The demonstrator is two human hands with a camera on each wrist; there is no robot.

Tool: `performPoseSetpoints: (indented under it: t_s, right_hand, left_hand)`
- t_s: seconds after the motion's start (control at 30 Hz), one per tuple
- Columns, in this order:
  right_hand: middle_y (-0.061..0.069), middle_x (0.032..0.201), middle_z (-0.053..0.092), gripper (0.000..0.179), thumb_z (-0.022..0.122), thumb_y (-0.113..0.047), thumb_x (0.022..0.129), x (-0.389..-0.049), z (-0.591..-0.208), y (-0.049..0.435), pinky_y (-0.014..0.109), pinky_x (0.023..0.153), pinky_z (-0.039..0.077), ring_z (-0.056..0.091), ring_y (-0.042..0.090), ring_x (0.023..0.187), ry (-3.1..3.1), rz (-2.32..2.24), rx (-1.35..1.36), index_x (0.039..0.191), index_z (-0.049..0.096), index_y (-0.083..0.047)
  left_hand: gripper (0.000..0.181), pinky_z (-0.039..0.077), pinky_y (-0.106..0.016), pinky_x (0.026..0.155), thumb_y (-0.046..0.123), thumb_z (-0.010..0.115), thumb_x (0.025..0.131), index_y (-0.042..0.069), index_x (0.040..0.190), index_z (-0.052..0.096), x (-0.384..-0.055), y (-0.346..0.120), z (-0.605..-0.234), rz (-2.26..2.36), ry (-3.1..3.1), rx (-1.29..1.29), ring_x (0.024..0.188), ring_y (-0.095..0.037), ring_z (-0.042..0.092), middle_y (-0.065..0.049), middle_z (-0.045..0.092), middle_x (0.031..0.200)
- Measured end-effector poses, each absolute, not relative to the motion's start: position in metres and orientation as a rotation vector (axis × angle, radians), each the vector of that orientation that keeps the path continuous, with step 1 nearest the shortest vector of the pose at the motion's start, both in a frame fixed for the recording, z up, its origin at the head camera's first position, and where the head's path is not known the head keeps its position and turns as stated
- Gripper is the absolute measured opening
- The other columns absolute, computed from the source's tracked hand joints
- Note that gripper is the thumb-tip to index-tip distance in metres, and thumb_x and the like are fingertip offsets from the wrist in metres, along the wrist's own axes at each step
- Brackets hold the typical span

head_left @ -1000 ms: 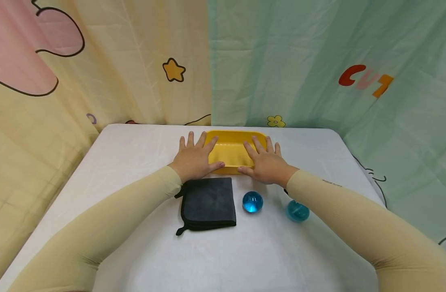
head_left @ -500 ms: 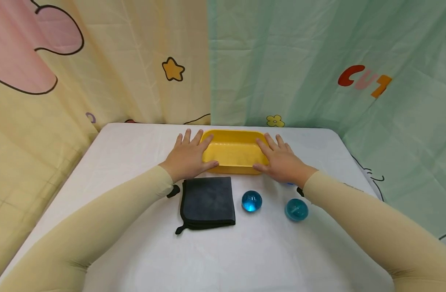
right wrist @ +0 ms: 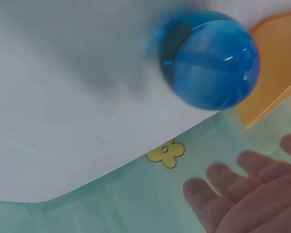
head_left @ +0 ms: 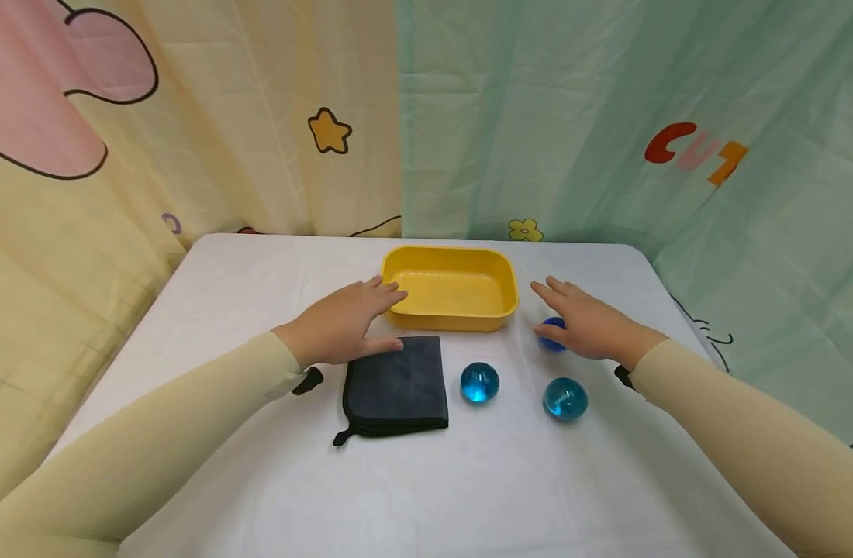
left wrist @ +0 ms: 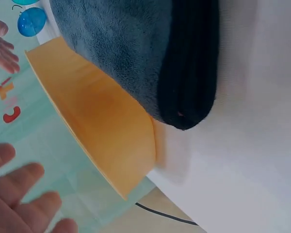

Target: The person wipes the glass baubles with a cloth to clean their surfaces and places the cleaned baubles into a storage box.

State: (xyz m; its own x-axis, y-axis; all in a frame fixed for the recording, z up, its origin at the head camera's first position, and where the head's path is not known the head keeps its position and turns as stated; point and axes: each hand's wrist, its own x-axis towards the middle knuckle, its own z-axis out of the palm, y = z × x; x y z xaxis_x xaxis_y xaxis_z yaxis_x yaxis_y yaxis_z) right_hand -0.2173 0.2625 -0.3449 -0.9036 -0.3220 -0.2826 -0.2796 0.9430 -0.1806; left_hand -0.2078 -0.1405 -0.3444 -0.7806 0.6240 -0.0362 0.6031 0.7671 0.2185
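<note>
A yellow rectangular basin [head_left: 449,319] sits near the table's far edge. My left hand [head_left: 343,322], fingers extended, is by its left end and partly above a folded dark grey cloth [head_left: 398,391]; whether it touches either cannot be told. To the basin's right, my right hand [head_left: 597,322] hovers with loose, spread fingers, holding nothing. It partly hides a dark blue ball [head_left: 554,335]. Two clear teal-blue balls, a left one [head_left: 479,383] and a right one [head_left: 565,398], lie nearer me. The right wrist view shows blue balls [right wrist: 216,63] overlapping beside the basin [right wrist: 276,63].
A white cloth covers the table [head_left: 426,496]. Patterned curtains [head_left: 538,116] hang behind it and at both sides. A black strap end [head_left: 308,381] shows under the left wrist.
Both hands have drawn away from the basin, the left toward the lower left, the right farther right. The dark blue ball has come into sight. Basin, cloth and teal balls stay put.
</note>
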Motion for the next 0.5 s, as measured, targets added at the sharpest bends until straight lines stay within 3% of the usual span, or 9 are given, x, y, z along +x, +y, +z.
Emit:
performPoseSetpoints:
  t_s: [0.2,0.5]
  right_hand:
    - [0.027,0.172,0.019,0.084,0.068,-0.044,0.102,-0.212,-0.348,0.279,0.067,0.121,0.033,0.027,0.051,0.156,2.764,-0.172,-0.425,0.169,0.024,-0.017]
    - [0.026,0.168,0.032,0.08,0.076,-0.039,0.098,-0.204,-0.352,0.29,0.068,0.117,0.039,0.036,0.051,0.151,2.759,-0.169,-0.451,0.164,0.037,-0.016]
  left_hand:
    - [0.079,0.041,-0.048,0.124,0.057,0.071,0.096,0.018,0.16,0.045,-0.191,-0.146,-0.348,0.35,2.769,1.043,0.149,-0.025,0.05,-0.002,0.049,0.163]
    - [0.084,0.044,-0.046,0.122,0.059,0.075,0.092,0.023,0.161,0.044,-0.178,-0.142,-0.365,0.289,2.674,1.053,0.147,-0.023,0.052,0.0,0.048,0.164]
